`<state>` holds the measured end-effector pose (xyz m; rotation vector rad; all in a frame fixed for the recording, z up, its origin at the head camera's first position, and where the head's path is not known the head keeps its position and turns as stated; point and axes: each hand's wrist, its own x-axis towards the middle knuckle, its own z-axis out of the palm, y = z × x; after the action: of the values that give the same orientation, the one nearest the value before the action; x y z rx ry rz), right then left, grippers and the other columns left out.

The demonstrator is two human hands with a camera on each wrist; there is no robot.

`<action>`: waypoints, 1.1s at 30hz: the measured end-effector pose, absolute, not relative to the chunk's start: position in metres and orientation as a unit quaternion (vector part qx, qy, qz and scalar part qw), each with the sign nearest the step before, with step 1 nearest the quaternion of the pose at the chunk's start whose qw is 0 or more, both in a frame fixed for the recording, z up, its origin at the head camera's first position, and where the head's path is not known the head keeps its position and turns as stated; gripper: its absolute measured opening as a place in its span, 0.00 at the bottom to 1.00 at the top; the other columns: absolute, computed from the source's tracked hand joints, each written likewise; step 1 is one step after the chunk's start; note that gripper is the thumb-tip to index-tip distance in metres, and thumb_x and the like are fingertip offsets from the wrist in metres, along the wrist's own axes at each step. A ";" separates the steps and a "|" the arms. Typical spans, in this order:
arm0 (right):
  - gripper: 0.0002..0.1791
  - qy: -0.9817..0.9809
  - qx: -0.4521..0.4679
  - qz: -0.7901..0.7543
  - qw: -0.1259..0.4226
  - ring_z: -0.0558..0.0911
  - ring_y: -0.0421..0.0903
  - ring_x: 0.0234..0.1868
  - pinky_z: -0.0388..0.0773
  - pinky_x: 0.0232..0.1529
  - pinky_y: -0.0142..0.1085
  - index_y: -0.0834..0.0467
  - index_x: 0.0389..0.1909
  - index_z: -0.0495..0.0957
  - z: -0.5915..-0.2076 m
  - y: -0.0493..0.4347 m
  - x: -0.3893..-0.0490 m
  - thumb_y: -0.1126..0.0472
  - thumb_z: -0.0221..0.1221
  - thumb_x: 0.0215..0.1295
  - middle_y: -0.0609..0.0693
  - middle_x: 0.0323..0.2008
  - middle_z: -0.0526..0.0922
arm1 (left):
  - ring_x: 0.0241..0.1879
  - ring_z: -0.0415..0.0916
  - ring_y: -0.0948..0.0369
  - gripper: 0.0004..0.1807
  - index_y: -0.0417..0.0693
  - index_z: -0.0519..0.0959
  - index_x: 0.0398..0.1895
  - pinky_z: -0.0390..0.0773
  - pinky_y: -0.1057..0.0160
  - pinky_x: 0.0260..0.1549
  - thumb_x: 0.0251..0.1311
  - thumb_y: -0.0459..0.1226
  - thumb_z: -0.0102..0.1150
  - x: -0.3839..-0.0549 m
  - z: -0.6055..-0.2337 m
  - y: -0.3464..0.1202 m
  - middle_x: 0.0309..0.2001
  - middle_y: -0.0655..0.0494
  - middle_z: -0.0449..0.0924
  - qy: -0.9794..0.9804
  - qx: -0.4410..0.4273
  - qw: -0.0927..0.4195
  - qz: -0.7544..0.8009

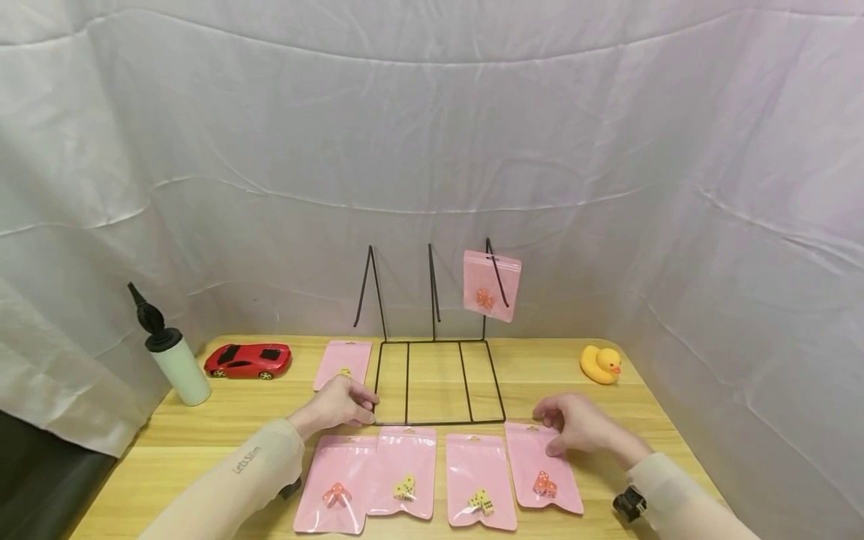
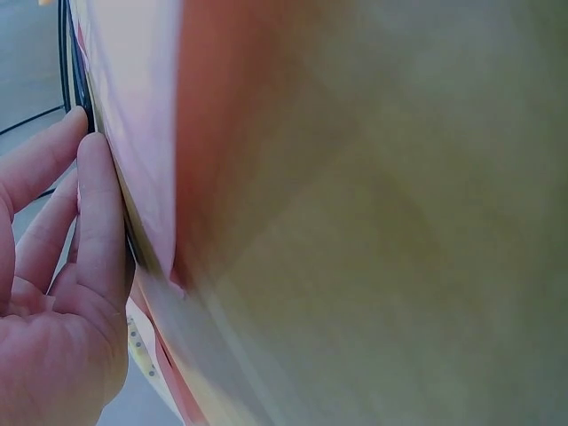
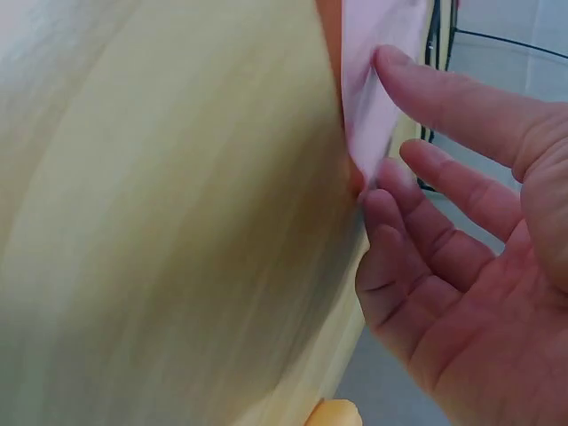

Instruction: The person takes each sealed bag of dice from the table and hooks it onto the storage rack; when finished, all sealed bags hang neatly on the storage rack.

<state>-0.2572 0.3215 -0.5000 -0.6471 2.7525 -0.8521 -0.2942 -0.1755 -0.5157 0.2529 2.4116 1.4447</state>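
The black wire display rack [image 1: 439, 424] stands mid-table with upright hooks. My left hand [image 1: 340, 401] is at its front left corner; thumb and fingertip come close together on the wire [image 2: 87, 93]. My right hand [image 1: 582, 426] is over the upper right corner of the rightmost pink pouch [image 1: 540, 457], which holds red dice [image 1: 544, 484]. In the right wrist view the thumb [image 3: 426, 84] touches the pouch [image 3: 377, 98], with the other fingers bent at its edge, apart from the thumb. Another pink pouch [image 1: 475, 259] with red dice hangs on the right hook [image 1: 498, 279].
In front of the rack lie more pink pouches with dice: one at left [image 1: 337, 465], two mid-row [image 1: 405, 457] [image 1: 475, 465]. Another pouch [image 1: 344, 356] lies behind my left hand. A red toy car [image 1: 248, 361], hand pump [image 1: 178, 367] and rubber duck [image 1: 599, 365] stand around.
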 end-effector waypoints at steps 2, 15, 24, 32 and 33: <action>0.30 0.927 -0.215 -0.291 0.099 0.80 0.39 0.39 0.80 0.42 0.28 0.61 0.51 0.88 -0.500 0.320 -0.257 0.67 0.85 0.42 0.46 0.37 0.86 | 0.37 0.86 0.62 0.21 0.34 0.91 0.55 0.95 0.58 0.39 0.58 0.26 0.81 -0.294 -0.516 -0.175 0.41 0.48 0.90 0.843 0.086 0.161 0.506; 0.12 0.915 -0.235 -0.304 0.126 0.79 0.33 0.26 0.80 0.30 0.28 0.53 0.31 0.90 -0.504 0.323 -0.258 0.69 0.82 0.50 0.41 0.25 0.86 | 0.36 0.86 0.62 0.20 0.36 0.92 0.55 0.95 0.60 0.38 0.57 0.26 0.82 -0.296 -0.518 -0.175 0.40 0.49 0.90 0.844 0.083 0.161 0.505; 0.09 0.911 -0.263 -0.302 0.101 0.77 0.30 0.28 0.79 0.29 0.28 0.52 0.32 0.86 -0.503 0.327 -0.251 0.67 0.77 0.61 0.39 0.27 0.85 | 0.36 0.86 0.61 0.20 0.36 0.92 0.54 0.95 0.60 0.39 0.57 0.26 0.82 -0.296 -0.516 -0.175 0.40 0.49 0.90 0.844 0.077 0.162 0.505; 0.14 0.905 -0.254 -0.329 0.092 0.79 0.32 0.34 0.80 0.35 0.29 0.53 0.35 0.81 -0.494 0.333 -0.248 0.68 0.77 0.57 0.42 0.32 0.83 | 0.36 0.86 0.62 0.20 0.36 0.92 0.54 0.95 0.60 0.38 0.57 0.26 0.82 -0.296 -0.517 -0.176 0.40 0.50 0.90 0.846 0.080 0.159 0.502; 0.15 0.907 -0.253 -0.327 0.084 0.80 0.32 0.37 0.82 0.40 0.29 0.52 0.35 0.81 -0.493 0.334 -0.248 0.68 0.77 0.55 0.41 0.34 0.85 | 0.36 0.86 0.62 0.20 0.36 0.92 0.54 0.95 0.59 0.38 0.57 0.26 0.82 -0.296 -0.517 -0.176 0.40 0.49 0.90 0.846 0.082 0.159 0.502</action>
<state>-0.2477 0.3344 -0.4930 -0.7561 2.7052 -0.9743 -0.2956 -0.1757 -0.5171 0.2345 2.4195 1.4341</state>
